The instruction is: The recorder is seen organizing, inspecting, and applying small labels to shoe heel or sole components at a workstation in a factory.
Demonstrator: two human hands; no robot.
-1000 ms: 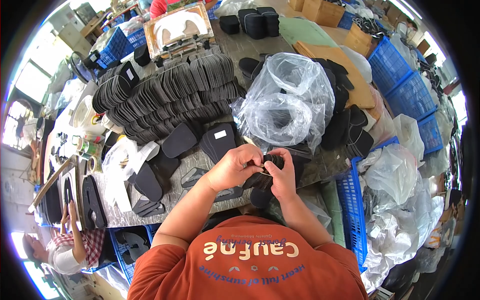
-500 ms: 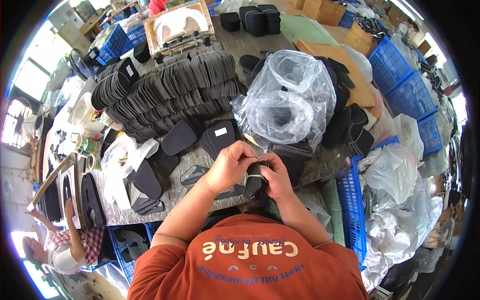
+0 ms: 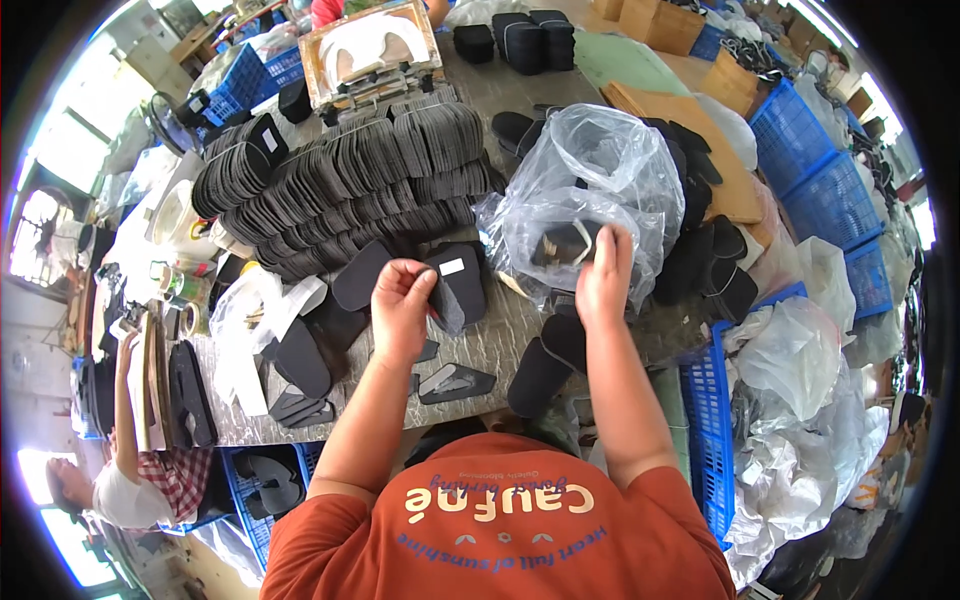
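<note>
My right hand (image 3: 606,278) grips a small banded bundle of black pieces (image 3: 566,244), held in front of the clear plastic bag (image 3: 645,200). The bundle is slightly blurred. My left hand (image 3: 402,300) is closed in a pinch beside a black insole stack (image 3: 466,275) with a white label; what its fingertips hold, if anything, I cannot make out. Between my forearms lies a flat dark grey cut-out piece (image 3: 456,383) near the table edge. Black insole-shaped pieces (image 3: 540,375) lie just left of my right forearm.
Long rows of black insoles (image 3: 340,165) stand packed behind my left hand. A framed screen with a white shape (image 3: 370,50) is beyond them. On the right are a blue crate (image 3: 708,430) and crumpled plastic bags (image 3: 790,350). Another person (image 3: 125,480) works at the far left.
My hands have parted from their meeting point at the table edge. The right has carried the banded bundle forward and right to the plastic bag; the left has moved left and slightly forward.
</note>
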